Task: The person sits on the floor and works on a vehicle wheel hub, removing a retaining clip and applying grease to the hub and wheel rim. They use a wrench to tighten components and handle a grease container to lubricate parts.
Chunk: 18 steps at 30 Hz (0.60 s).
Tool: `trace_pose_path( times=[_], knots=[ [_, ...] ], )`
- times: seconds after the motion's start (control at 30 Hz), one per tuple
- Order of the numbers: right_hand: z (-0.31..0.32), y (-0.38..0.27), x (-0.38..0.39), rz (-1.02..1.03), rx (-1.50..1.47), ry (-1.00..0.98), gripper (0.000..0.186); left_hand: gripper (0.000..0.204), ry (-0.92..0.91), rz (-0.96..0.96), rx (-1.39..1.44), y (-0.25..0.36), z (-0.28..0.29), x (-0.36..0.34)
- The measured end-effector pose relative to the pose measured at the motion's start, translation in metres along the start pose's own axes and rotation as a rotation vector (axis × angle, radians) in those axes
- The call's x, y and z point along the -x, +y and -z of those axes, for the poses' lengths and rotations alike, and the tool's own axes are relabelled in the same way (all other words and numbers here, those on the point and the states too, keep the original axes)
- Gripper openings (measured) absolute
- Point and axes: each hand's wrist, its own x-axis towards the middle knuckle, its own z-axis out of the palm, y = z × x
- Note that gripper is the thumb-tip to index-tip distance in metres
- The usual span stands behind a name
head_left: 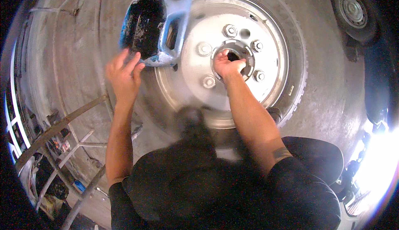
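A large truck wheel lies face up in the middle, with a silvery rim and several lug nuts round its hub. My right hand is at the hub's central opening, its fingers curled inward. What these fingers hold, if anything, is hidden. At the upper left is a blue plastic jug with a large dark opening in its side and a handle on the right. My left hand is beside the jug's lower edge, fingers apart and slightly blurred. I cannot tell whether its fingertips touch the jug.
A metal-tube frame stands at the left, with assorted items under it. Another wheel is at the upper right. A dark rounded seat is by my right side. Grey, stained floor surrounds the wheel. Bright light comes in at the lower right.
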Motion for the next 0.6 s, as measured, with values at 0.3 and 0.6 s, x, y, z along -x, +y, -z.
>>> trace_pose_path(
  times=[0.3,0.6],
  knots=[
    [-0.002,0.011,0.026,0.032,-0.076,-0.023,0.099,0.033,0.006,0.014,-0.001,0.001,0.001,-0.001],
    [0.020,0.042,0.105,0.478,0.856,-0.467,0.085,0.030,0.028,0.032,-0.038,0.000,-0.004,0.005]
  ],
)
